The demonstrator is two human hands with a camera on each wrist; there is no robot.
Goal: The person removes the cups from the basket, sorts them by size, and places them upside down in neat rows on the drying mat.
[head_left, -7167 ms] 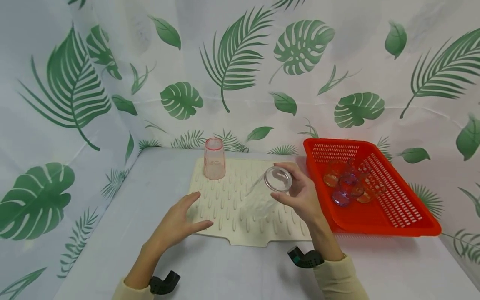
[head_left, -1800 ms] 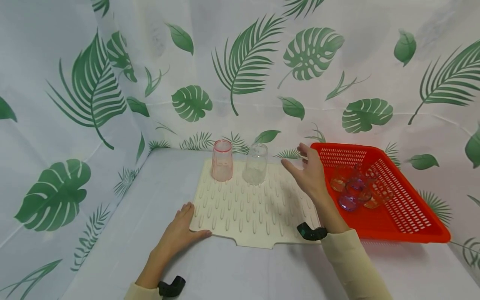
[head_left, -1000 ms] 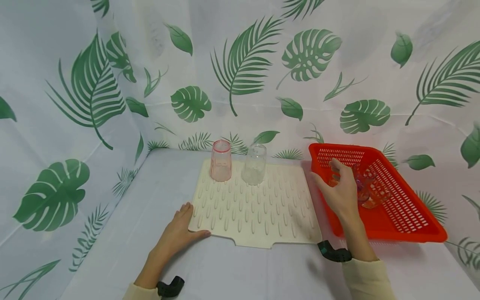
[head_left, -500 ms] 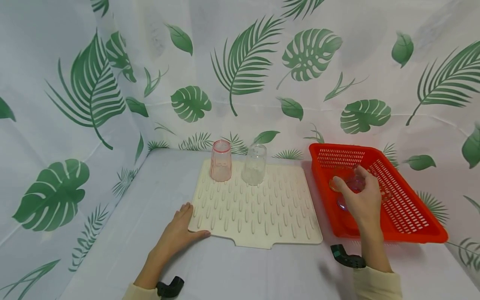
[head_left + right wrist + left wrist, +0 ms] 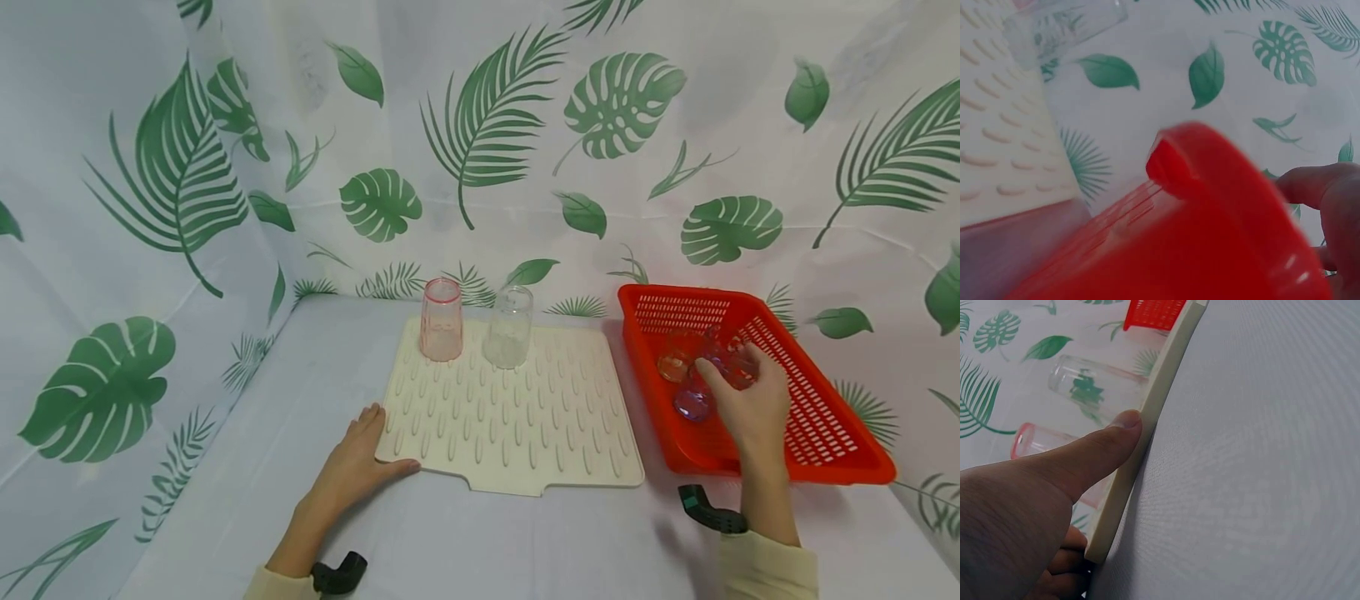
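In the head view, my left hand (image 5: 351, 469) rests at the near-left corner of a cream ribbed board (image 5: 517, 433), fingers along its side and thumb on the front edge. A pink glass (image 5: 442, 325) and a clear glass (image 5: 509, 333) stand mouth down on the board's back left. My right hand (image 5: 757, 412) is inside the red basket (image 5: 693, 458), its thumb and fingers around glassware there; whether it grips a piece is unclear. Purple glassware (image 5: 693, 403) and an amber piece (image 5: 672, 365) lie left of it. The right wrist view shows my right hand (image 5: 1335, 206) beyond the basket's rim (image 5: 1229, 181), its contents hidden.
The basket stands right of the board, with a narrow strip of white cloth (image 5: 654, 442) between them. A leaf-patterned curtain (image 5: 465, 108) hangs behind and at the left. Black wrist devices sit below both hands.
My right hand has moved from above the board into the basket and shifted rightward over the glassware. Earlier it set down the clear glass beside the pink one. My left hand remains at the board's corner.
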